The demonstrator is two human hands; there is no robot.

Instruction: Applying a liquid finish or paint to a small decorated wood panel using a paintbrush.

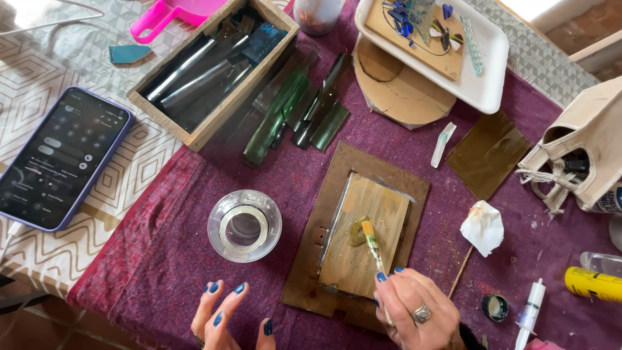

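My right hand [414,314] grips a small paintbrush [371,238] whose yellowish tip rests in a glossy amber puddle on a wooden tile [369,256]. That tile lies on a larger brown board [337,188] over the purple cloth. Fingers spread and holding nothing, my left hand [227,317] hovers at the bottom edge, just below a clear glass jar [244,225] seen from above.
A phone [61,159] lies at the left. A wooden box [214,68] of glass strips and loose green glass pieces [295,110] sit at the back. A white tray [492,71], crumpled tissue [483,227], syringe [530,311], yellow tube [593,283] and canvas bag [583,152] lie at the right.
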